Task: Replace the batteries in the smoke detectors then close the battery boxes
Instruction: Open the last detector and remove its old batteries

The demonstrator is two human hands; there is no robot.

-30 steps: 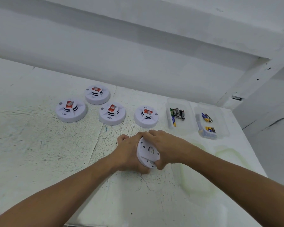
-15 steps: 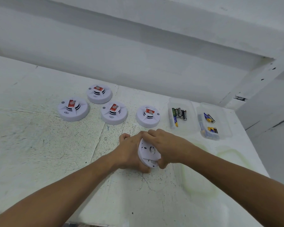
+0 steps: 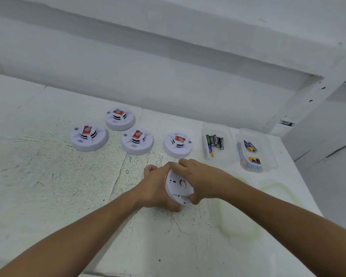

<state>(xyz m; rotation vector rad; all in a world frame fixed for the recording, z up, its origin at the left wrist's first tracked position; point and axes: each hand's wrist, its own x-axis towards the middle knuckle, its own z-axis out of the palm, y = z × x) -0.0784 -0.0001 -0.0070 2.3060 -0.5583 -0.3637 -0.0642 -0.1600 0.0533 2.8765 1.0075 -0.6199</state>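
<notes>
Between your hands, detector (image 3: 178, 186) stands on edge, back facing right hand (image 3: 203, 181); left hand (image 3: 158, 188) cups front; both grip the rim.

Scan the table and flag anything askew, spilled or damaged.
Nothing spilled or broken. One detector is on edge, gripped by left hand and right hand; four others sit flat. Batteries lie inside two trays. The table shows scuffs and yellowish rings.

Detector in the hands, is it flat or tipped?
Tipped: the detector is turned on edge, back showing, held between left hand and right hand.
</notes>
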